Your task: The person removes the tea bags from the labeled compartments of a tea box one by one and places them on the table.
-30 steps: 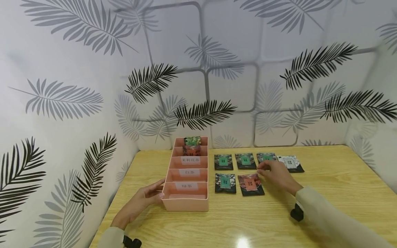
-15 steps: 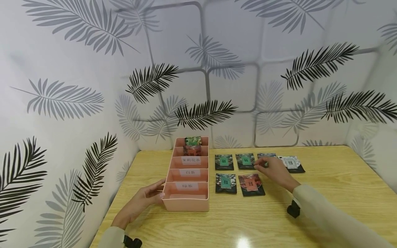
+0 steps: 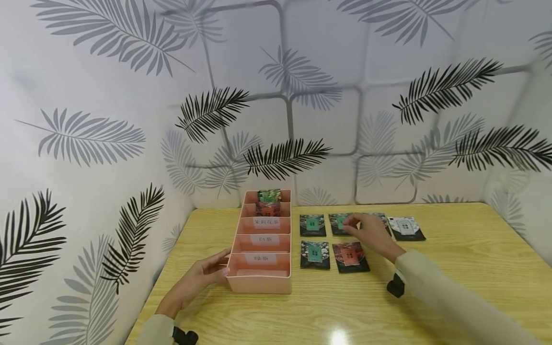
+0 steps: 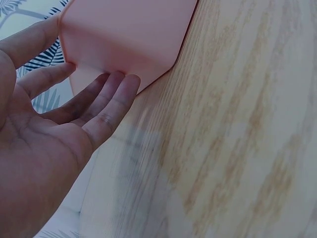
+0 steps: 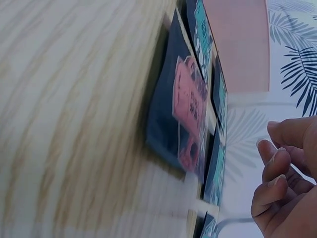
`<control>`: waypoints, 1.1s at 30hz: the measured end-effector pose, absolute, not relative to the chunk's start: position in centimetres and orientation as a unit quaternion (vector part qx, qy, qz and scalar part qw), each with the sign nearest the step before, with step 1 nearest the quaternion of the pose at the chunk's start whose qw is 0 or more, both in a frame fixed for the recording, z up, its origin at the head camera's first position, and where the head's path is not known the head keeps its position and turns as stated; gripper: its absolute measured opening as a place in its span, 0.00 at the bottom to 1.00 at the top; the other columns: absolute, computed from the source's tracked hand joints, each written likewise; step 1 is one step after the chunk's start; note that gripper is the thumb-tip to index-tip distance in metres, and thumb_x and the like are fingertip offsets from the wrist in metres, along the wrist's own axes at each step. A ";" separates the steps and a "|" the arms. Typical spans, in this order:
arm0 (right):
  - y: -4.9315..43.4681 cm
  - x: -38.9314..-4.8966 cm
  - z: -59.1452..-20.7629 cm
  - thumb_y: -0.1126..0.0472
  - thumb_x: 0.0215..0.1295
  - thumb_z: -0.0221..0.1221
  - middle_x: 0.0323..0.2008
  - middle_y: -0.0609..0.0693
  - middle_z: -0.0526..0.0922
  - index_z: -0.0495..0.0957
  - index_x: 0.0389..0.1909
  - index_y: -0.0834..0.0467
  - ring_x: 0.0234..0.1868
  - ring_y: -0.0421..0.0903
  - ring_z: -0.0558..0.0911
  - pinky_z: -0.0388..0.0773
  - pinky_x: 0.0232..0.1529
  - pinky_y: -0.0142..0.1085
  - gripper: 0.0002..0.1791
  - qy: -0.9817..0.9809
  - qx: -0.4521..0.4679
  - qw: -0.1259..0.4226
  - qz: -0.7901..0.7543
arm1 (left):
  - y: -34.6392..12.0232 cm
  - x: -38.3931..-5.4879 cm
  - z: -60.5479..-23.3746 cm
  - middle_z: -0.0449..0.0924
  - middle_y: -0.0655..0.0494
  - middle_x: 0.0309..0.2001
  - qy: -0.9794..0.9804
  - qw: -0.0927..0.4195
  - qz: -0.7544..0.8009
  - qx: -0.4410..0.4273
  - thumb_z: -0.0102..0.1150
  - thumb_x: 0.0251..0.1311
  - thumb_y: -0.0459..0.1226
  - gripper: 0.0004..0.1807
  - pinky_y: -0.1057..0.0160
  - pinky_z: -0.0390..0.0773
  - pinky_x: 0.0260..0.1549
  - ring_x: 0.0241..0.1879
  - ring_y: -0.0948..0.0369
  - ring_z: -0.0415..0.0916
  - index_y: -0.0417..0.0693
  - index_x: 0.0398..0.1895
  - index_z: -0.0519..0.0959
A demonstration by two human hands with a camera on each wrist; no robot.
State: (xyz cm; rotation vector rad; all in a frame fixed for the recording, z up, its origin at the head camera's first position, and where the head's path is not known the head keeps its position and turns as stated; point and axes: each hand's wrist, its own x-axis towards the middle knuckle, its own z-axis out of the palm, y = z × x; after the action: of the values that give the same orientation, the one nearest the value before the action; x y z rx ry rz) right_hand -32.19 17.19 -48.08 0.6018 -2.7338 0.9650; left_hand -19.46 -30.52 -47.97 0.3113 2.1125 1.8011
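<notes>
A long pink box (image 3: 258,285) divided into several compartments stands on the table. My left hand (image 3: 199,281) rests at its near left corner, and in the left wrist view the fingertips (image 4: 130,84) touch the box's smooth outer wall. My right hand (image 3: 370,234) is in the air over the back row of tea sachets, fingers loosely bent and holding nothing. Under it lies a sachet with a green label (image 3: 338,224), partly hidden by the hand. Nearer me are a red-label sachet (image 3: 350,257) and a teal-label sachet (image 3: 315,254).
A green sachet (image 3: 269,195) and a red sachet (image 3: 268,209) stand in the box's two rear compartments. White paper labels mark the other dividers. Another green-label sachet (image 3: 312,225) lies beside the box, and a white sachet (image 3: 406,228) lies at the right. A patterned wall borders the table (image 3: 327,306).
My right hand has moved a little left across the back row, from near the third sachet toward the second. My left hand stays at the box.
</notes>
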 end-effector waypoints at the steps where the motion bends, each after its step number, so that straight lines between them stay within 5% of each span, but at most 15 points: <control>1: 17.0 -32.3 -48.1 0.52 0.63 0.62 0.32 0.43 0.82 0.83 0.39 0.54 0.22 0.41 0.73 0.70 0.23 0.36 0.10 -0.919 0.203 0.092 0.325 | -30.5 -19.5 -48.0 0.65 0.44 0.65 0.744 0.173 0.636 0.110 0.54 0.68 0.40 0.32 0.49 0.73 0.54 0.60 0.51 0.69 0.58 0.74 0.58; 33: 6.6 -34.9 -45.2 0.55 0.66 0.60 0.34 0.46 0.83 0.82 0.41 0.55 0.20 0.42 0.73 0.72 0.20 0.37 0.09 -0.881 0.254 0.083 0.390 | -31.0 -19.6 -48.1 0.66 0.46 0.65 0.745 0.167 0.635 0.118 0.54 0.68 0.41 0.32 0.54 0.75 0.52 0.60 0.50 0.68 0.58 0.74 0.58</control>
State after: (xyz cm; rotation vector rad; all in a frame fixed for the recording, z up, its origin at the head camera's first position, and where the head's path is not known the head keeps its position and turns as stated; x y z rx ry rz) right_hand -34.94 6.57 -45.18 0.7592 -2.6308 1.1651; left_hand -19.60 -30.96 -48.13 0.3356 2.1208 1.8058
